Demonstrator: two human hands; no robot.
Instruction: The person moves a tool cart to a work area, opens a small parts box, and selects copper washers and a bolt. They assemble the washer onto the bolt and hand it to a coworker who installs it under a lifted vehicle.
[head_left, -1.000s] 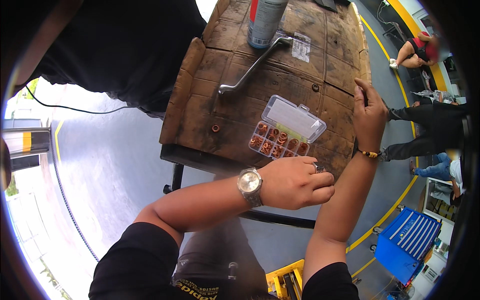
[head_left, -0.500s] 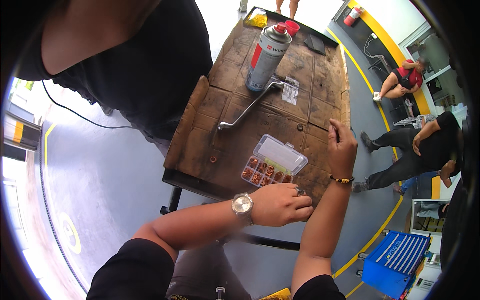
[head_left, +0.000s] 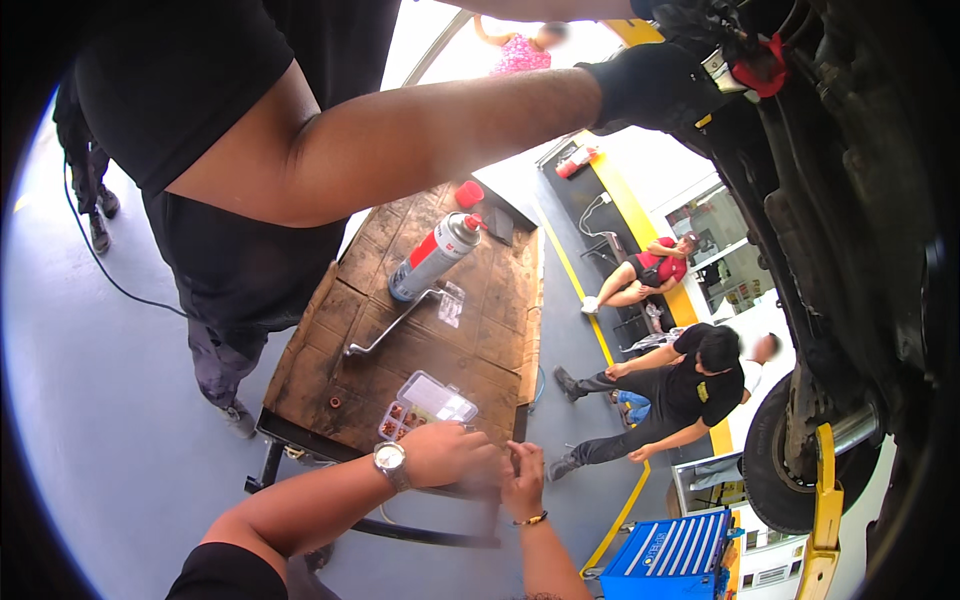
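Observation:
At the cart's near edge my hands are close together. My left hand [head_left: 452,456], with a metal watch on the wrist, has its fingers bent and reaches toward the right hand; motion smears its fingertips. My right hand [head_left: 523,482], wearing a beaded bracelet, is closed with its fingers pinched; whatever lies in them is too small to make out. Just beyond the left hand lies an open clear plastic box [head_left: 443,396] with copper washers [head_left: 393,424] in its compartments, partly covered by that hand. One loose copper washer [head_left: 335,403] rests on the cardboard to the left.
On the cardboard-lined cart [head_left: 490,345] stand a spray can [head_left: 432,262] and a red cap [head_left: 468,194], with a ring wrench [head_left: 395,325] nearby. A co-worker's arm [head_left: 430,145] crosses above, its gloved hand [head_left: 650,85] at a raised vehicle's underside [head_left: 830,200]. A blue tool cabinet [head_left: 665,560] stands right.
My view has swung right and up, bringing in the vehicle and the co-worker's outstretched arm. My right hand has come down from beside the cart to meet my left.

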